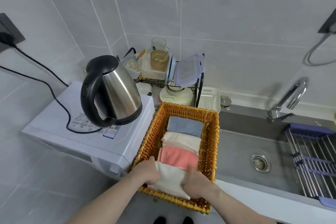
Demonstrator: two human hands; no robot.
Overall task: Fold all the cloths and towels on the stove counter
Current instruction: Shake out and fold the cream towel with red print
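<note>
One steel sink [241, 152] lies at the right, with one drying rack [312, 162] across it and one tap [289, 96] behind. One white appliance [101, 138] at the left carries one kettle [116, 89]. Between them sits one wicker basket [209, 142] holding four folded cloths in a row: blue cloth [185, 126] farthest, cream cloth [181, 141], pink cloth [179, 157], white cloth [171, 178] nearest. Two hands grasp the white cloth, left hand [147, 172] and right hand [197, 182] on either side
</note>
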